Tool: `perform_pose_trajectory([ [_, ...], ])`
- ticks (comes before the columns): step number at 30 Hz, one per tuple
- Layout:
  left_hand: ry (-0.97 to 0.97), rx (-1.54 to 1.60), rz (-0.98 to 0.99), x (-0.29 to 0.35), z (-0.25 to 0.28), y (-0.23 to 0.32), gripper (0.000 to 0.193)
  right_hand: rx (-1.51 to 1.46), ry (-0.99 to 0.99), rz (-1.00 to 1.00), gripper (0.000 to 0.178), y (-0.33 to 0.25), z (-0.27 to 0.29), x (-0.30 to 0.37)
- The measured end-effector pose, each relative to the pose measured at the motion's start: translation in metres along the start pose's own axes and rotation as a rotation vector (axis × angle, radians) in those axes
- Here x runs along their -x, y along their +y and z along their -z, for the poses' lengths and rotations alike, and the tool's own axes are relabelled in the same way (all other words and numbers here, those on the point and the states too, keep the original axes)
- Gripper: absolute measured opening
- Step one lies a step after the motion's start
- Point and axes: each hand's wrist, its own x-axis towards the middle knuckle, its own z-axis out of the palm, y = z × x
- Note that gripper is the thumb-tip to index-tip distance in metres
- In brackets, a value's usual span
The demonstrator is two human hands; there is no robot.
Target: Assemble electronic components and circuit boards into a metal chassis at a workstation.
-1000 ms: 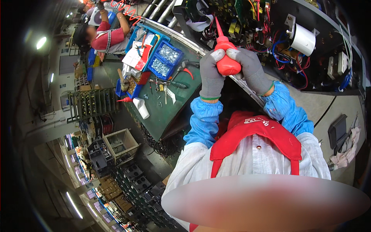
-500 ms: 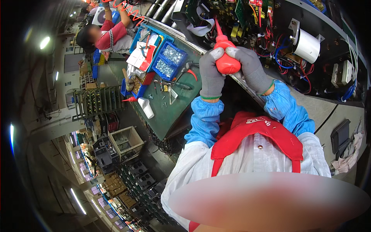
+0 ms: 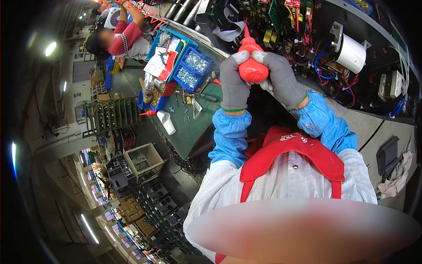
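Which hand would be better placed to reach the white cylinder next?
Likely the grey-gloved right hand: it is nearer the white cylinder, while the left hand is on the far side of the red plastic squeeze bottle. Both hold it.

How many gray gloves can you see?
2. One is on the left hand, one on the right hand, both around the red squeeze bottle. More may be hidden: I can't tell whether the co-worker wears any.
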Motion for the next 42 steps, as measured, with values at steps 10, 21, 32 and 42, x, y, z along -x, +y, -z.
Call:
perform_pose_trajectory([
  [10, 0.037, -0.106, -0.002, 0.007, -0.020, 0.015, 0.029, -0.039, 0.045, -0.025, 0.042, -0.007, -0.004, 0.005],
  [21, 0.001, -0.064, -0.004, 0.009, -0.023, 0.016, 0.030, 0.012, 0.031, -0.002, 0.043, -0.005, 0.000, 0.003],
  [32, 0.106, -0.124, -0.030, 0.009, -0.018, 0.023, 0.035, 0.031, 0.073, -0.001, 0.043, -0.002, -0.016, -0.003],
  [42, 0.037, -0.059, 0.058, 0.000, -0.001, 0.030, 0.033, -0.017, 0.119, -0.035, 0.043, 0.006, -0.029, -0.007],
])
